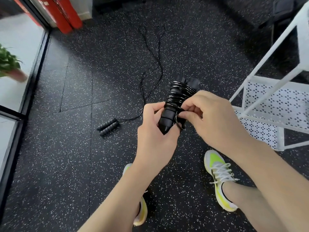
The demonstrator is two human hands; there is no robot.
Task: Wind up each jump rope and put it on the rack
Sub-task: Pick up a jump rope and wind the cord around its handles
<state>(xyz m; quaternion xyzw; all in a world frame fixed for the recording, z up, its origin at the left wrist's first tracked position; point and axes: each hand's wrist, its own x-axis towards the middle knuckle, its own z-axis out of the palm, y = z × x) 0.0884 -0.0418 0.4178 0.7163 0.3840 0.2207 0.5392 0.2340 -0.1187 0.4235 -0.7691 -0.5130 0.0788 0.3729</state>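
gripping wound rope point(175, 101), fingers point(150, 111) seemingly around

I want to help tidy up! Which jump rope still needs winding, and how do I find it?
Look at the speckled black floor, left of the white rack. Two ribbed black handles lie there side by side, their thin cord trailing loose across the floor. The other rope is already coiled round its handles, held in the hands.
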